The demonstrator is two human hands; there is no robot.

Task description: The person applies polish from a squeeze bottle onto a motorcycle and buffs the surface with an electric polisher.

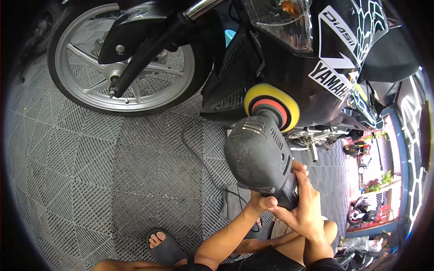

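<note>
Both of my hands hold a black electric polisher (255,147) by its body and grip. My left hand (261,202) is closed around the lower rear of the polisher, partly hidden under it. My right hand (306,201) wraps the handle from the right side, fingers curled over it. The polisher's yellow foam pad (293,107), with a red-orange backing, faces the lower front fairing of a black motorcycle (298,81) and appears to rest against it. A dark power cord (201,165) loops across the floor to the left of the polisher.
The front wheel (122,63) with silver spokes stands at upper left. Grey interlocking floor tiles (68,158) spread beneath. My sandalled foot (159,244) is at the bottom. A grey cloth (233,203) lies near the cord. Other motorcycles (359,212) and a person (361,244) are at right.
</note>
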